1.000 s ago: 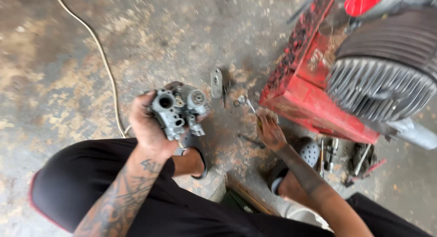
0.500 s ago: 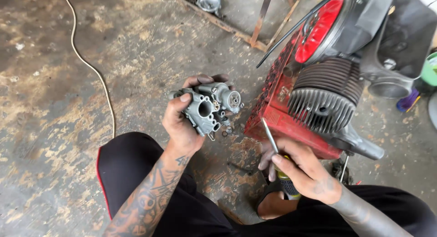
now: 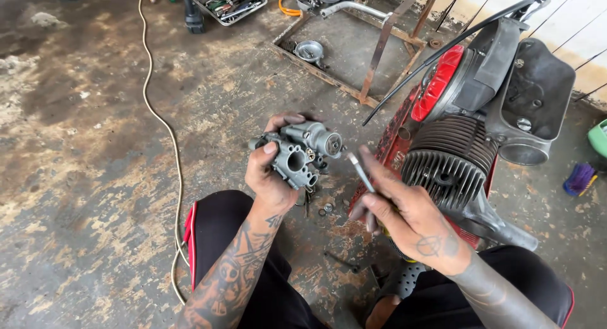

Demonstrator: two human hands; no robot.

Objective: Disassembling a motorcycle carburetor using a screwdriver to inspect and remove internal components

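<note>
My left hand (image 3: 270, 177) grips a grey metal carburettor (image 3: 302, 153) and holds it up over the floor, its round bore facing me. My right hand (image 3: 404, 216) is closed on a screwdriver (image 3: 361, 171) with a thin metal shaft. The shaft's tip points up and left, close to the carburettor's right side, with a small gap between them. The tool's handle is mostly hidden inside my fist. Both forearms are tattooed, and my knees in black trousers frame the bottom of the view.
A red engine with a finned black cylinder (image 3: 452, 155) sits right of my hands. Small washers and a screw (image 3: 325, 209) lie on the stained concrete. A cord (image 3: 165, 133) runs along the left. A rusty metal frame (image 3: 373, 57) and a tool tray (image 3: 227, 1) stand farther back.
My right hand picked the screwdriver up off the floor and raised it toward the carburettor. My left hand kept its grip and turned the carburettor. The camera tilted upward.
</note>
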